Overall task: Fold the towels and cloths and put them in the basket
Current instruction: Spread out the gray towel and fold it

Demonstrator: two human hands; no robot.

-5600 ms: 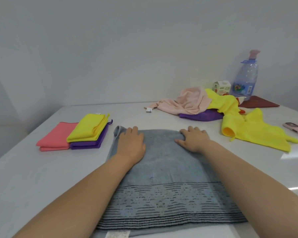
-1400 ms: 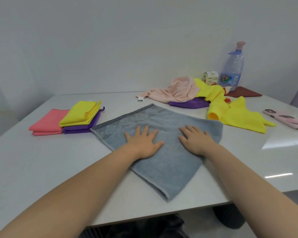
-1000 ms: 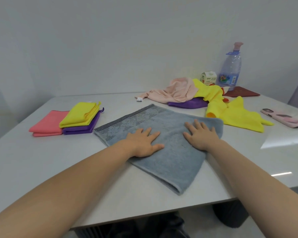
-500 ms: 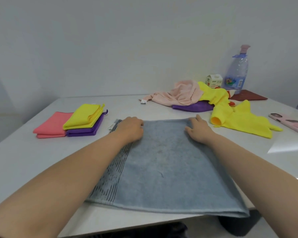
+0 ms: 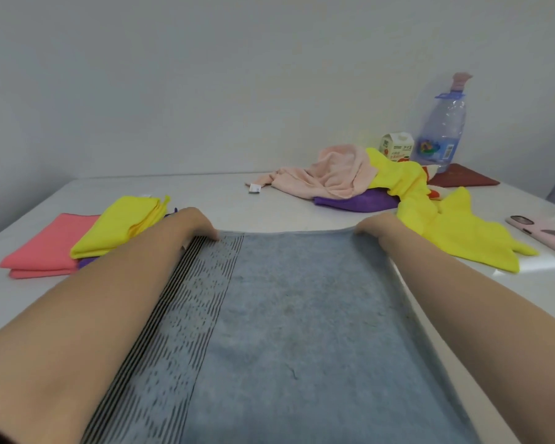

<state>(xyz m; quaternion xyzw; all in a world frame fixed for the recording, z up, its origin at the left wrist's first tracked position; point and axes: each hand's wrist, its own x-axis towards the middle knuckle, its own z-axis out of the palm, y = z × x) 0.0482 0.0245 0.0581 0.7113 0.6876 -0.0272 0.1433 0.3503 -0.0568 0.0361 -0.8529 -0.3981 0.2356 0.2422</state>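
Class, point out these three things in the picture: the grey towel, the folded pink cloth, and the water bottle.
grey towel [image 5: 302, 315], head view, on its plain middle.
folded pink cloth [image 5: 45, 245], head view, on its top face.
water bottle [image 5: 442, 133], head view, on its clear body.

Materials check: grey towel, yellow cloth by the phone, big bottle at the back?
Grey towel: looks like cotton terry, matte looped nap, woven striped band.
Yellow cloth: probably microfibre, smooth, thin, limp drape.
Bottle: clear bluish plastic, likely PET, glossy, see-through, with a blue carry handle.

Grey towel [image 5: 302, 331] near edge cut off by frame bottom. Purple cloth [image 5: 85, 261] mostly hidden under yellow cloth [image 5: 119, 227]. Phone [image 5: 545, 233] cropped at right. Carton [image 5: 396, 149] print unreadable, perhaps juice.
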